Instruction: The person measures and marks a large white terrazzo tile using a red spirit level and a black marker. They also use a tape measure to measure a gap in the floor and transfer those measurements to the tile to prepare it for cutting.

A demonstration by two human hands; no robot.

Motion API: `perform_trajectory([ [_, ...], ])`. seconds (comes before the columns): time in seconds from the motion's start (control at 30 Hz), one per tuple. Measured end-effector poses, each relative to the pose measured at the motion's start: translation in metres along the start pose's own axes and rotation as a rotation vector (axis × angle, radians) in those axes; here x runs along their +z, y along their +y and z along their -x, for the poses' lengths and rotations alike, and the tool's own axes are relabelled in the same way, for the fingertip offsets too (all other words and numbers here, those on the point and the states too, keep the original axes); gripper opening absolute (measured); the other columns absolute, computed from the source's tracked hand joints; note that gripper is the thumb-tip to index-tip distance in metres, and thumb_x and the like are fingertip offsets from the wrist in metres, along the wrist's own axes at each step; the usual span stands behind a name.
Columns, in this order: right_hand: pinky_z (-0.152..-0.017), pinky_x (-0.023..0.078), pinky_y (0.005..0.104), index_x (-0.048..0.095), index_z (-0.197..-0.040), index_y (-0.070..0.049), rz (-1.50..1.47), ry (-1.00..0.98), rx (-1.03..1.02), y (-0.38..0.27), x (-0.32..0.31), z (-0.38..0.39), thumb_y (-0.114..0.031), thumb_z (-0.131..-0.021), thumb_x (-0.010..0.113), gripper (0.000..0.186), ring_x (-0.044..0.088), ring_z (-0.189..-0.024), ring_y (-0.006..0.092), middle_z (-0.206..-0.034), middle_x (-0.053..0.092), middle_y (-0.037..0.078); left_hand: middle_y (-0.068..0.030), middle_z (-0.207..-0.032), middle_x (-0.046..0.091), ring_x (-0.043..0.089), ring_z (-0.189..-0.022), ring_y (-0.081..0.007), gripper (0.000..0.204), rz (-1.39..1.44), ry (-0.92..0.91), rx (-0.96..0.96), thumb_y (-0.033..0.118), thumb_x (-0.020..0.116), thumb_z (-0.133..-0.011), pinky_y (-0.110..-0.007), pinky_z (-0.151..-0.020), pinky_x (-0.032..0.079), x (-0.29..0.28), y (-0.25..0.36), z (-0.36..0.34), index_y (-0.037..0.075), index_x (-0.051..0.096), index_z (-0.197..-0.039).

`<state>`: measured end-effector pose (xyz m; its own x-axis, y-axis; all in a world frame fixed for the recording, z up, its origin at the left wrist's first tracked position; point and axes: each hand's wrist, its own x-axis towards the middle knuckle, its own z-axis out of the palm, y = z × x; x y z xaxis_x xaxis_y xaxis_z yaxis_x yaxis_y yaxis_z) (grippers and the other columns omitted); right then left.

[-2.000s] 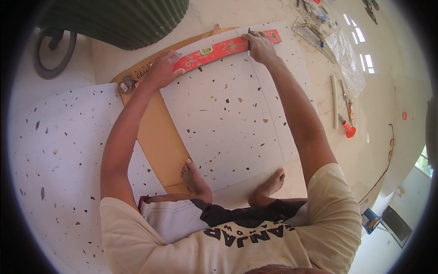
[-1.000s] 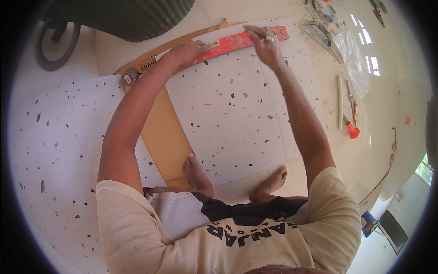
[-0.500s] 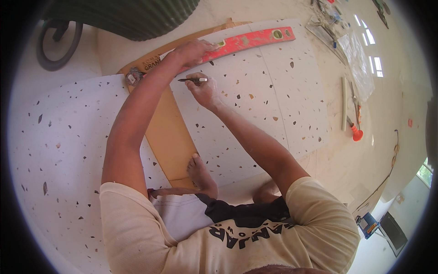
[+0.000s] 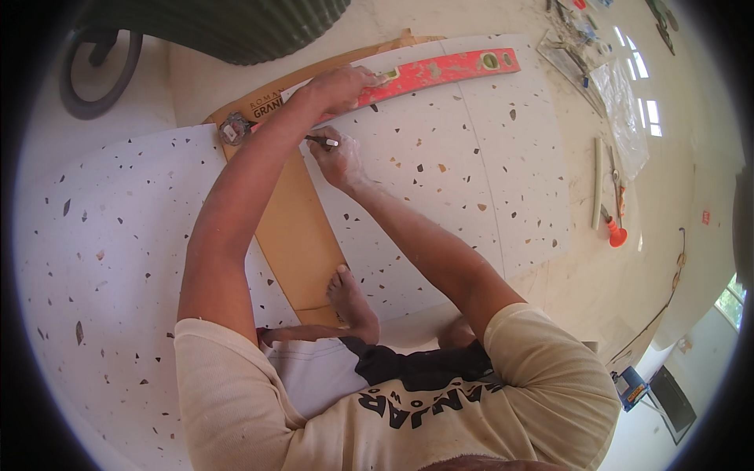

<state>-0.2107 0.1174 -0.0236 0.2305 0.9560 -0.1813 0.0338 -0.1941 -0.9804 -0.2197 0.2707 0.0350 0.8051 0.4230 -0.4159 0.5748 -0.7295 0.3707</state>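
Note:
My left hand [image 4: 339, 85] presses flat on the left end of a long red spirit level [image 4: 440, 72], which lies across the far edge of a white speckled tile [image 4: 455, 180]. Just below the level, my right hand [image 4: 339, 161] holds a small pen or marker [image 4: 322, 141], its tip near the tile's left edge under my left forearm. The tile rests partly on brown cardboard [image 4: 294, 228]. My bare foot [image 4: 352, 302] sits on the tile's near edge.
A second speckled tile [image 4: 102, 259] lies to the left, with a small round tape measure [image 4: 233, 129] at its far corner. Tools, a plastic bag [image 4: 620, 102] and an orange-tipped tool [image 4: 613, 228] lie on the floor at right. A dark ribbed tank [image 4: 228, 23] stands beyond.
My right hand left the level's right end, swung left across the tile and now holds the marker near the tile's left edge. The left hand stays on the level.

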Motion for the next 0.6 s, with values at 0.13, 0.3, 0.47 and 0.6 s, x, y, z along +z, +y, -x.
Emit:
perform_trajectory([
  [0.13, -0.073, 0.055, 0.0377, 0.069, -0.107, -0.007, 0.133, -0.015, -0.038, 0.001, 0.001, 0.001, -0.012, -0.087, 0.069, 0.020, 0.073, -0.083, 0.0258, -0.091, 0.073, 0.018, -0.0097, -0.147, 0.048, 0.049, -0.132, -0.0310, 0.078, -0.010, -0.017, -0.012, -0.006, 0.063, -0.076, -0.040, -0.110, 0.044, -0.003, 0.003, 0.000, 0.024, 0.047, -0.147],
  [0.3, -0.071, 0.055, 0.0369, 0.069, -0.107, -0.009, 0.169, 0.062, -0.097, 0.009, -0.001, 0.005, -0.012, -0.087, 0.070, 0.020, 0.072, -0.079, 0.0251, -0.089, 0.073, 0.014, -0.0077, -0.142, 0.053, 0.054, -0.125, -0.0311, 0.076, -0.025, 0.087, 0.035, -0.010, 0.056, -0.076, -0.041, -0.103, 0.049, 0.006, -0.002, 0.001, 0.022, 0.049, -0.145],
  [0.47, -0.072, 0.055, 0.0363, 0.069, -0.107, -0.011, 0.175, 0.161, -0.167, 0.013, -0.019, 0.005, -0.014, -0.087, 0.071, 0.021, 0.072, -0.079, 0.0252, -0.089, 0.073, 0.013, -0.0066, -0.139, 0.056, 0.057, -0.121, -0.0313, 0.075, -0.052, 0.118, 0.063, -0.010, 0.054, -0.076, -0.042, -0.099, 0.051, 0.010, -0.007, -0.001, 0.023, 0.051, -0.144],
  [0.6, -0.073, 0.055, 0.0368, 0.069, -0.107, -0.011, 0.222, 0.059, -0.082, 0.000, -0.025, 0.004, -0.014, -0.086, 0.072, 0.022, 0.072, -0.081, 0.0278, -0.089, 0.073, 0.014, -0.0102, -0.143, 0.052, 0.053, -0.126, -0.0333, 0.077, -0.051, 0.058, 0.036, -0.009, 0.058, -0.075, -0.040, -0.106, 0.046, 0.007, -0.004, -0.003, 0.019, 0.047, -0.146],
])
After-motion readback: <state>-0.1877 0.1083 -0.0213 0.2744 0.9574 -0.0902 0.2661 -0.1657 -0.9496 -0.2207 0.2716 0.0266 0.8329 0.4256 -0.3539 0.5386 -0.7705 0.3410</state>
